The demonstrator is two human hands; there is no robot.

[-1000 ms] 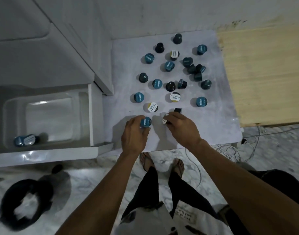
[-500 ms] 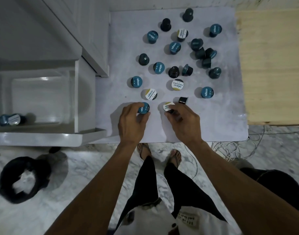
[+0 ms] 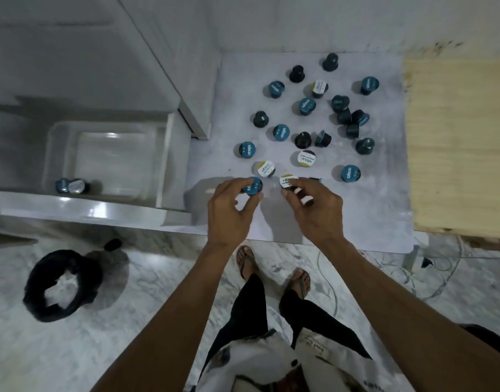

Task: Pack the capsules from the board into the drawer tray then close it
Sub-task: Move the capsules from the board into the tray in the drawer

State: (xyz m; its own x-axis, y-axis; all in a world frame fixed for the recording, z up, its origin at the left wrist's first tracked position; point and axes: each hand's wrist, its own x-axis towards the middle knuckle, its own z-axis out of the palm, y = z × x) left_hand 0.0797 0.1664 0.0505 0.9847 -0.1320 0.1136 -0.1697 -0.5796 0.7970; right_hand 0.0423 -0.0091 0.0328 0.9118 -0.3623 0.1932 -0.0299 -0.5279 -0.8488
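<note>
Both bare forearms reach forward from the bottom edge and draw closer together toward the hands. The left hand [image 3: 229, 210] is seen from its back, wrist nearly straight, with the thumb on its right side and the fingers [image 3: 231, 184] curled forward and down, pinched round a teal-lidded capsule [image 3: 252, 185] at their tips. The right hand [image 3: 318, 212] is also back-up, wrist bent slightly inward toward the left hand. Its thumb and fingers [image 3: 305, 183] are closed on a white-lidded capsule [image 3: 287, 182] that sits just left of the fingertips. A gap remains between the two sets of fingertips; the hands do not touch.
</note>
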